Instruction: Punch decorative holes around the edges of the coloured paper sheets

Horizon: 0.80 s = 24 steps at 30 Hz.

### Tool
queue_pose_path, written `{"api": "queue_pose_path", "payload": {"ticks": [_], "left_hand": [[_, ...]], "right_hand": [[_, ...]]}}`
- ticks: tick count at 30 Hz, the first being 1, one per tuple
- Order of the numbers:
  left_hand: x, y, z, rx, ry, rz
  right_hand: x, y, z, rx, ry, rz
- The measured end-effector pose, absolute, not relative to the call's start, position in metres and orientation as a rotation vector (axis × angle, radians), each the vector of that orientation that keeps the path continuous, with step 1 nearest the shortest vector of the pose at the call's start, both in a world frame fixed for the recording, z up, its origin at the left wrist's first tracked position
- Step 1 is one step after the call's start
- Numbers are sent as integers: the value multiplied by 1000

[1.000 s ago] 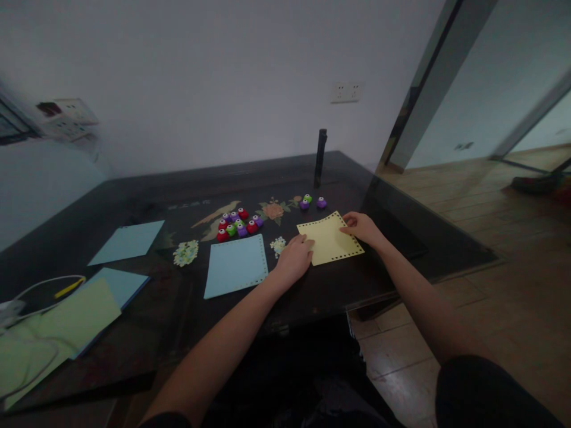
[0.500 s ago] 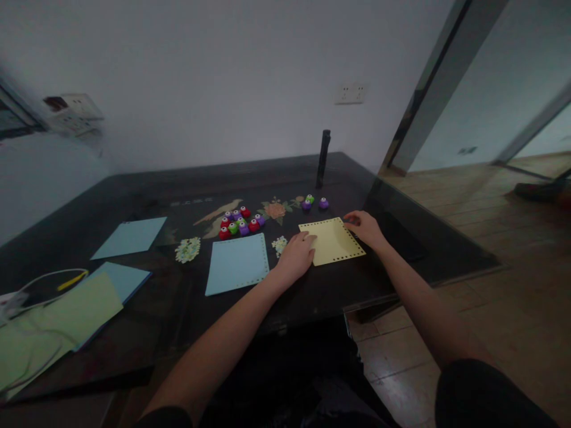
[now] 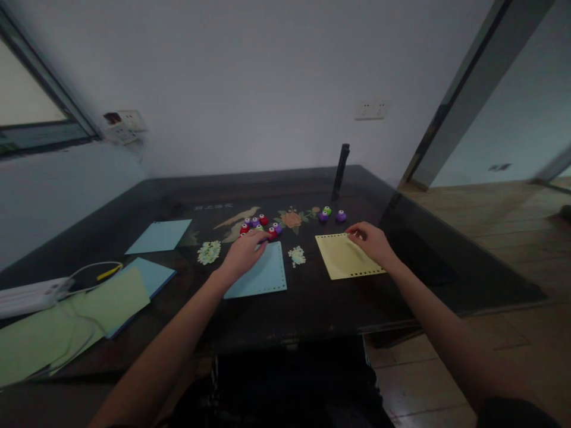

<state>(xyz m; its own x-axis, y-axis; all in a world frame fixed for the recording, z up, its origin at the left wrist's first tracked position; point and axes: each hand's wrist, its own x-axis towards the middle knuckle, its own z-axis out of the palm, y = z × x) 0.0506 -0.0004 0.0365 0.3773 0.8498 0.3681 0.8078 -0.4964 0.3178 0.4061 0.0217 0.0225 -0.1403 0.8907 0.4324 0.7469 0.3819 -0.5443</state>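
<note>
The left hand [image 3: 243, 252] lay loosely curled over the top edge of the light-blue perforated paper square [image 3: 261, 274], fingertips touching the cluster of small red, purple and green craft punches [image 3: 259, 224]; whether it gripped one couldn't be told. The right hand [image 3: 372, 242] rested open on the far corner of the pale-yellow paper square [image 3: 345, 261], flat on the dark glass-topped table [image 3: 312, 309]. Both squares already showed punched holes along their edges.

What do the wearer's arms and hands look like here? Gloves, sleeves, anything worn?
Both hands are bare: no gloves on the left hand or the right hand. Both forearms are uncovered too. A dark sleeve edge shows only near the right elbow. No watch, ring or band is visible; the picture is dim.
</note>
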Motion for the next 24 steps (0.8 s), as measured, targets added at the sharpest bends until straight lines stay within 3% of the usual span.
{"api": "queue_pose_path", "payload": {"ticks": [8, 13, 24], "left_hand": [[-26, 1, 19, 2485, 1660, 762], [-27, 2, 17, 2521, 1659, 707], [-19, 4, 0, 2546, 1737, 439]], "right_hand": [[287, 19, 48, -1108, -2237, 302], [234, 32, 39, -1234, -2402, 222], [214, 22, 16, -1363, -2606, 0]]}}
